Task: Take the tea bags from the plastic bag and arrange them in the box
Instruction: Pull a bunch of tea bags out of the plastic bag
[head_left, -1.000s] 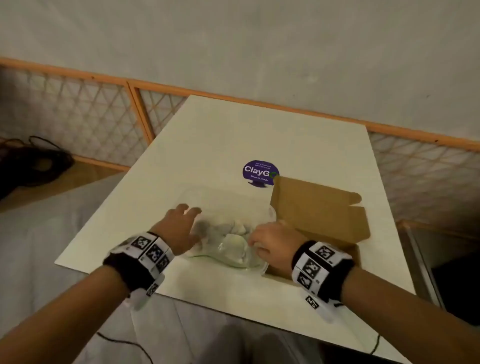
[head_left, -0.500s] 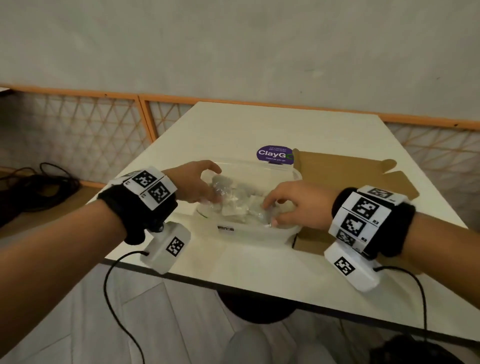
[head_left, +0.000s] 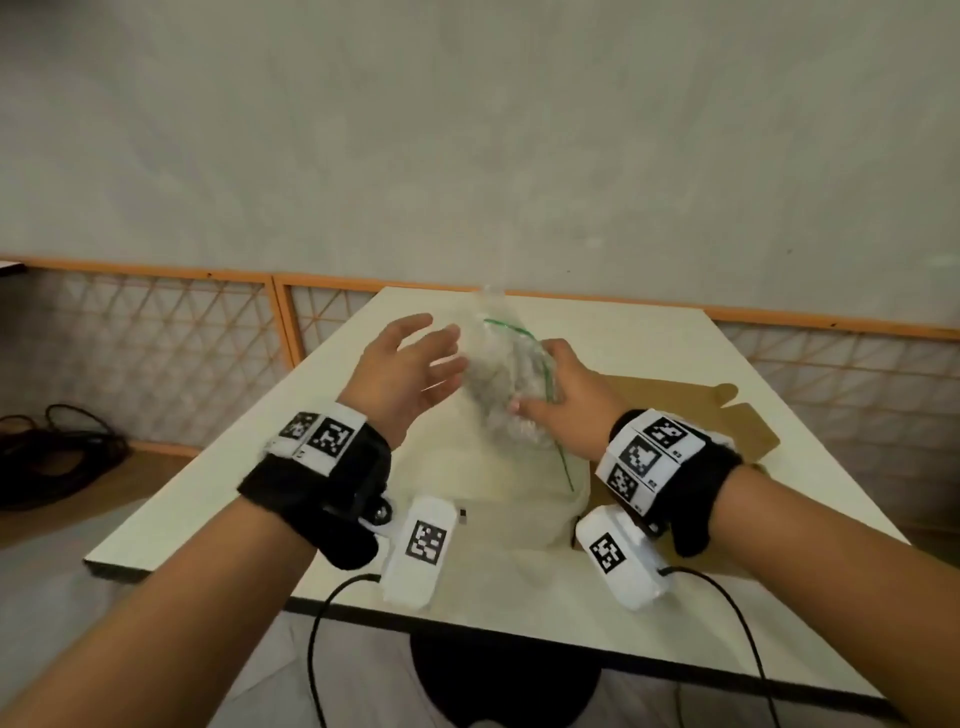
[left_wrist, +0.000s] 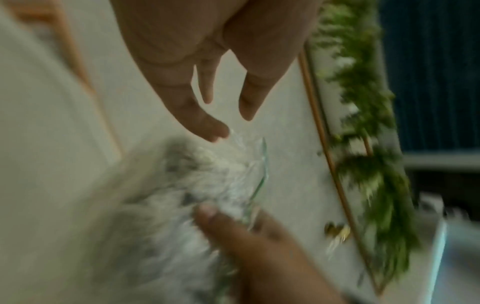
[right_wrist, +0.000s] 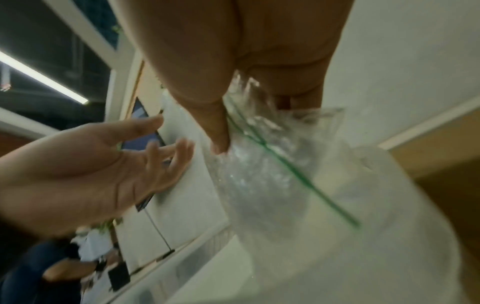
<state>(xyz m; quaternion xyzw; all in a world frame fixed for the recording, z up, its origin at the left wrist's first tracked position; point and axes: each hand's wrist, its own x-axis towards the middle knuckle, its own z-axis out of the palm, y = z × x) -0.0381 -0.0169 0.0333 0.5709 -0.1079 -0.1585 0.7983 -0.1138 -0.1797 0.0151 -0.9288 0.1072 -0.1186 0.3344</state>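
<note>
A clear plastic bag (head_left: 498, 379) with a green zip strip hangs in the air above the table, blurred by motion, with pale tea bags (left_wrist: 207, 176) bunched inside. My right hand (head_left: 558, 395) grips the bag near its zip edge, thumb pressed into the plastic (right_wrist: 259, 164). My left hand (head_left: 410, 374) is beside the bag on its left, palm turned toward it, fingers spread; in the left wrist view one fingertip (left_wrist: 215, 131) looks to brush the plastic. The flat brown cardboard box (head_left: 675, 410) lies on the table behind my right wrist, partly hidden.
The white table (head_left: 363, 467) has its near edge just under my wrists. An orange-framed lattice fence (head_left: 156, 332) runs behind it, with black cables (head_left: 47, 452) on the floor at the left. Wrist camera cables hang below the table edge.
The bag went from lying on the table to lifted in the air in my right hand. My left hand came off it and opened. The head view tilted up.
</note>
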